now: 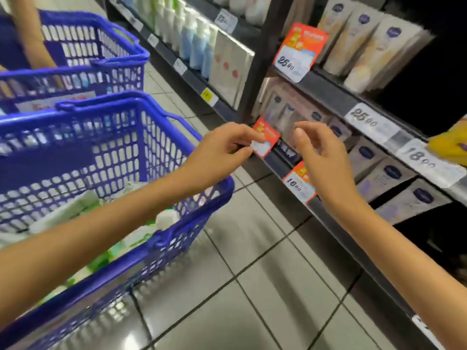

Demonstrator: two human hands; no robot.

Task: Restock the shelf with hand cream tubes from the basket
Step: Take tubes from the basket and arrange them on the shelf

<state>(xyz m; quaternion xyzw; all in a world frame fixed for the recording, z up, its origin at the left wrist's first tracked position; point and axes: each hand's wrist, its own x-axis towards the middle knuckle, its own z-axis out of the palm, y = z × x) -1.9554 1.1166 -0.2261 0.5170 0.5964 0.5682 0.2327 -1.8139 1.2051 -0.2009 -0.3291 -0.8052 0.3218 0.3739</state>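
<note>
The tubes [165, 218] lie in the basket [227, 188]; they look light and soft, so I would take one near the cap. The left hand [222, 152] pinches a price tag [265, 145]. The right hand [326, 157] is loosely curled and holds nothing.

Open: tiled aisle floor [252, 269] between blue basket [121, 157] and shelf edge [338, 236]. Obstacles: red price tags [267, 137] overhang edge; boxed tubes [386, 175] fill lower shelf front.

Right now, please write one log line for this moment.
left hand pinches price tag; right hand empty beside it; tubes in basket
</note>
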